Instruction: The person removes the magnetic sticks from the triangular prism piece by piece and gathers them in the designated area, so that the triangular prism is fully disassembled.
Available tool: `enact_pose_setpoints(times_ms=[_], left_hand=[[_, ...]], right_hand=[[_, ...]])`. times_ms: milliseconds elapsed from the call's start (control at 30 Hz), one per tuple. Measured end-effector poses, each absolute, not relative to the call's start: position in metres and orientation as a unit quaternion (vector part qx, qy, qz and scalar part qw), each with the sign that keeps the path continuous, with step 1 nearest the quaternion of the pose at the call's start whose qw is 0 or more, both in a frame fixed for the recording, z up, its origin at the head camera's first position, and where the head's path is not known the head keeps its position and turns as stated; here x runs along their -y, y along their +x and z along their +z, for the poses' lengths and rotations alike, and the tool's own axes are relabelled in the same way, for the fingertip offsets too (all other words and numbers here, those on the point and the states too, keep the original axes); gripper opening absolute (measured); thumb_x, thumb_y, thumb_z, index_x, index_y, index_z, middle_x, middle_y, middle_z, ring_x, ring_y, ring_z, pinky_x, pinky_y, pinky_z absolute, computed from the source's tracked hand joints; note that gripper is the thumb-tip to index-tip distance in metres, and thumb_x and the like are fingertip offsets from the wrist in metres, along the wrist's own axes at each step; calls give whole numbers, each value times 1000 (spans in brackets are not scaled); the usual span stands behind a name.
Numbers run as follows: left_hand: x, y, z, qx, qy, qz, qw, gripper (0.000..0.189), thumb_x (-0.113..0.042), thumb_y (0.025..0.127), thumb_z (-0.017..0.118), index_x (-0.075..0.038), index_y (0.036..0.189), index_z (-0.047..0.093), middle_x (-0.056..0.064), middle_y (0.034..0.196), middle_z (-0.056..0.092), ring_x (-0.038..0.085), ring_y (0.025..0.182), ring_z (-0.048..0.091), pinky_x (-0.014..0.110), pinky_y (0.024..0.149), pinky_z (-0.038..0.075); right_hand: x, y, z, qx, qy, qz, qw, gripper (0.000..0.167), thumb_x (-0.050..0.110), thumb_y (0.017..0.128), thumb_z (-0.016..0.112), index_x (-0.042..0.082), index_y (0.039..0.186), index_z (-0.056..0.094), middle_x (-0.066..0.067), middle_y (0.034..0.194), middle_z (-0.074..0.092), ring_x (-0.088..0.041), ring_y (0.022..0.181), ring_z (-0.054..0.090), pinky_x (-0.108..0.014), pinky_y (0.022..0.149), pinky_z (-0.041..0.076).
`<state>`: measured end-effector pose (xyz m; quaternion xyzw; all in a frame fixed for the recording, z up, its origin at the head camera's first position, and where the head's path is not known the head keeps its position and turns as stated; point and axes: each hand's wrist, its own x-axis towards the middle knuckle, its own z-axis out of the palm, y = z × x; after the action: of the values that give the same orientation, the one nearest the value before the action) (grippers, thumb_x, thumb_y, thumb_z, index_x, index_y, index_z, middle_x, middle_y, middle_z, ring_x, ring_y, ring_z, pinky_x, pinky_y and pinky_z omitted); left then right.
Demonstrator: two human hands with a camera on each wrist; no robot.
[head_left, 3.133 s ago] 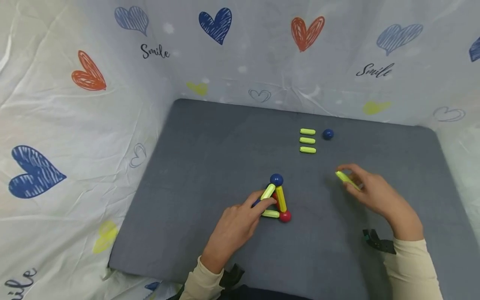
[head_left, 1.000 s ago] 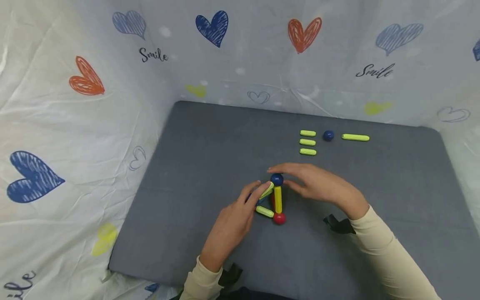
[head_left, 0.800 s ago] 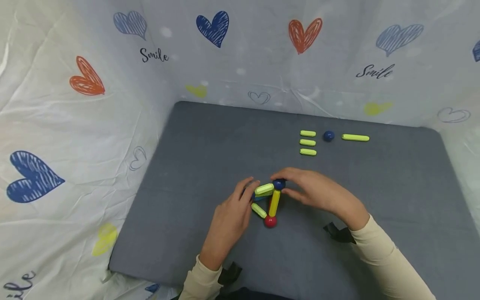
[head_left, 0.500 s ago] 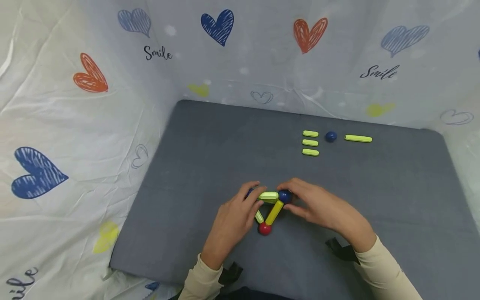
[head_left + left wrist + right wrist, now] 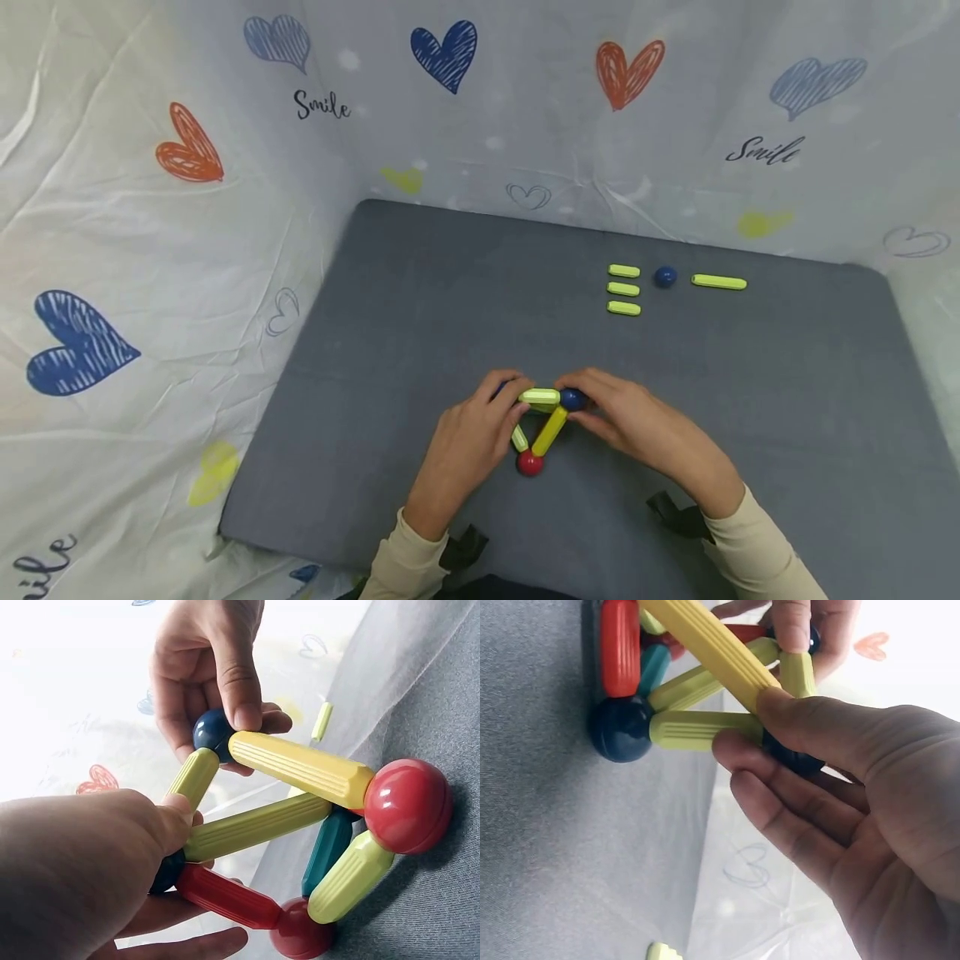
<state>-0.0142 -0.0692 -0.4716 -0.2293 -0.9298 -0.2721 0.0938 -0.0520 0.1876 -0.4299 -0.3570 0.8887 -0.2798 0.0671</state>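
Before me stands a magnetic stick-and-ball frame of yellow, lime, red and teal rods joined by blue and red balls. My left hand (image 5: 465, 437) grips its upper left corner; in the left wrist view the thumb presses a lime rod (image 5: 259, 825) beside a dark blue ball (image 5: 168, 871). With thumb and fingers, my right hand (image 5: 637, 425) pinches the upper right blue ball (image 5: 573, 400), where the yellow rod (image 5: 550, 432) and a short lime rod (image 5: 539, 397) meet. A red ball (image 5: 529, 463) forms the near lower corner. Fingers hide parts of both upper balls.
Toward the back of the grey table (image 5: 420, 283) lie three short lime rods (image 5: 623, 289) in a column. A loose blue ball (image 5: 665, 277) and a longer lime rod (image 5: 718, 282) lie to their right. A heart-printed cloth (image 5: 525, 108) hangs behind the table.
The long lime rod, earlier in my right hand, now lies at the back right. My right hand has moved onto the frame's blue ball, and the frame has turned clockwise and come nearer.
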Motion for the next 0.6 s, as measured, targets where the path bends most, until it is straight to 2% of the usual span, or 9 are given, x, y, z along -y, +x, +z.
enact_pose_setpoints(times_ms=[367,600], left_hand=[[70,-14,-472,931,-236,-260,101,31,-25,105,70,-23,136,65,0,137,59,3,57,45,17,49,38],[70,-16,-472,933,-236,-253,99,29,-28,108,65,-22,137,65,1,138,59,4,59,49,18,49,40]], right_hand=[[-189,-54,-437,-876,-378,-297,35,42,8,90,86,18,125,66,7,112,67,-4,94,67,-33,79,61],[-193,-54,-441,-886,-357,-294,27,46,0,83,90,12,122,66,4,112,71,-7,94,69,-35,81,61]])
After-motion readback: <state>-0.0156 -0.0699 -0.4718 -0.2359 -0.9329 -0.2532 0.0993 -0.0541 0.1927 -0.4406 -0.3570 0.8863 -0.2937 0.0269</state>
